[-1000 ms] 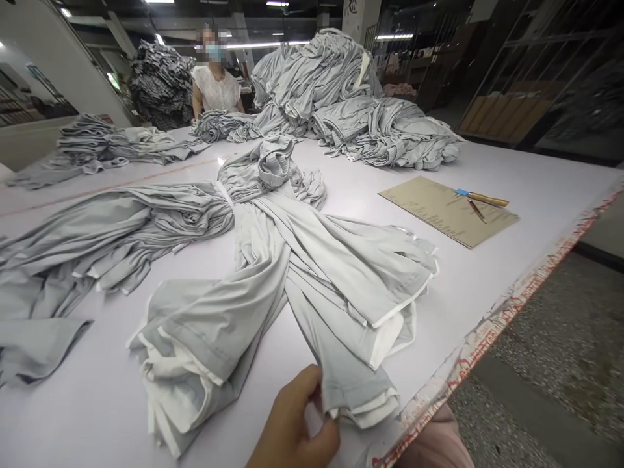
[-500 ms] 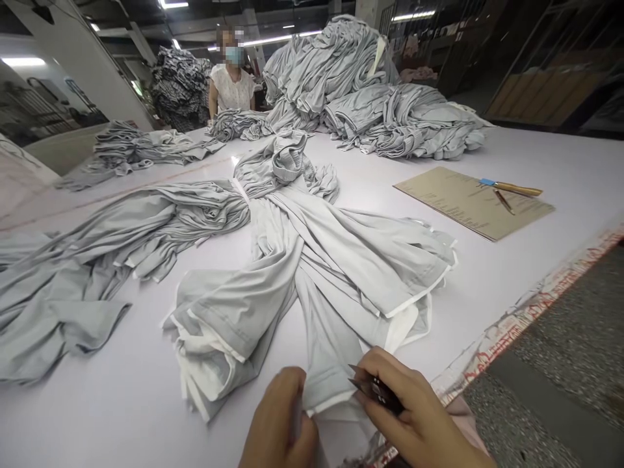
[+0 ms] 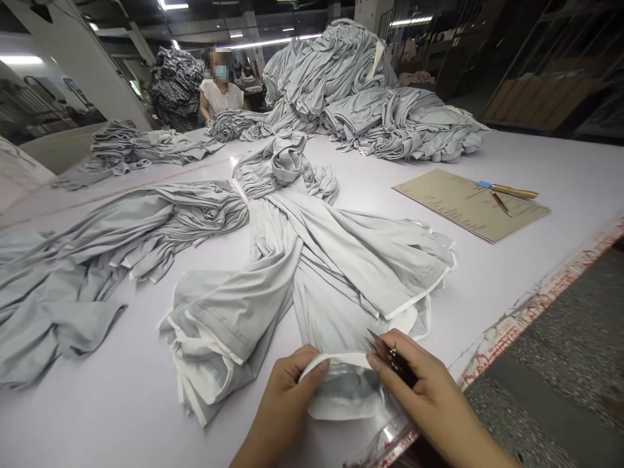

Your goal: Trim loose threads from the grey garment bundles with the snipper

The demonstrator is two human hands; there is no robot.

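Note:
Light grey garments (image 3: 273, 273) lie bunched on the table, their white-trimmed ends fanned toward me. One end stands opened into a loop, its white-edged hem (image 3: 347, 358) facing me. My left hand (image 3: 287, 393) is closed on the left side of this hem, thumb inside the opening. At the right side, my right hand (image 3: 426, 387) is closed around small dark thread snips (image 3: 397, 365), points up and to the left. Its thumb and fingertips also pinch the hem. The palm hides part of the snips.
More grey garments (image 3: 97, 253) spread across the left of the table (image 3: 546, 266). A large heap (image 3: 336, 78) stands at the back. On the right lies a brown card (image 3: 448, 201) with a pen and a blue-and-yellow cutter (image 3: 509, 190). A masked person (image 3: 221, 94) is at the far side.
The hem has been raised and spread open, its inside turned toward me. My left hand now grips its edge, and my right hand has moved slightly up and right with the snips.

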